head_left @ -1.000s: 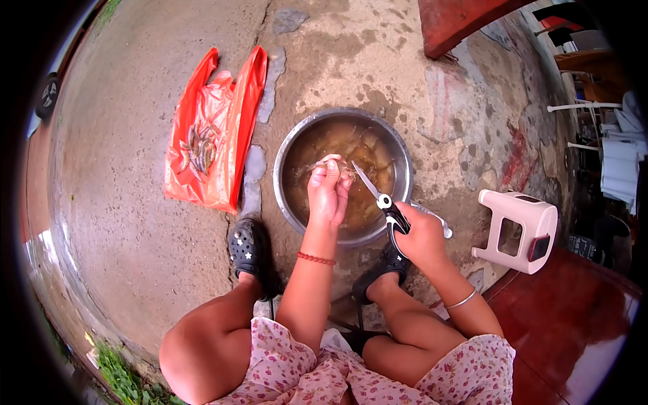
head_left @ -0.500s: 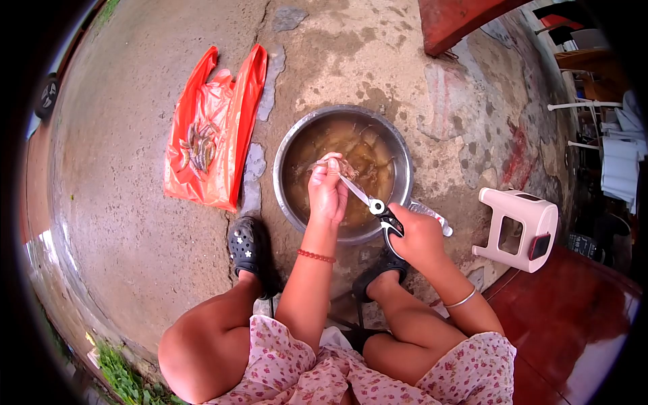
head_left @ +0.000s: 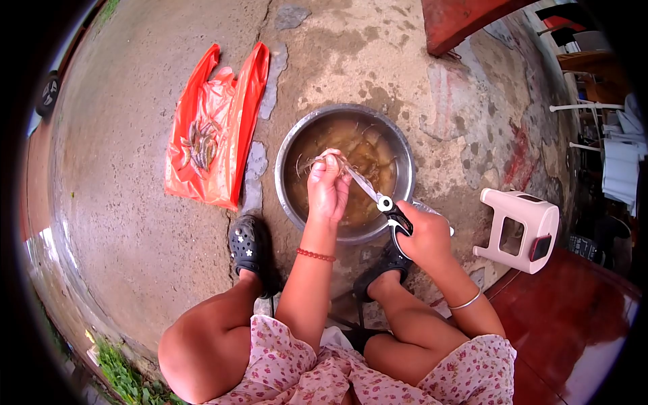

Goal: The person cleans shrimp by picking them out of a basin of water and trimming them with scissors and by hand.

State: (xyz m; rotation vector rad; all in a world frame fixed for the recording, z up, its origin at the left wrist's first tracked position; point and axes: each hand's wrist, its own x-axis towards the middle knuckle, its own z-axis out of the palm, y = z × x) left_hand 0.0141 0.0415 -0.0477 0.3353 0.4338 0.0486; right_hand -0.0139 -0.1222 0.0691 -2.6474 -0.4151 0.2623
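Over a round metal basin of murky brown water, my left hand pinches a shrimp by its body. Thin feelers or legs stick out on both sides of the fingers. My right hand is wrapped round the black handles of a pair of scissors. Their blades point up and left, with the tips at the shrimp beside my left fingertips. Shrimp bodies lie in the basin's water, partly hidden by it. Several more shrimps rest on a red plastic bag left of the basin.
A pale pink stool lies on its side at the right, with a dark phone-like object on it. Behind my right hand, a clear object partly shows beside the basin. A red beam stands at the top, and white cloth hangs at far right.
The scissors have come in to the shrimp from the right, then shifted slightly back with my right hand. My left hand keeps its pinch, and more of the shrimp's feelers show at its left.
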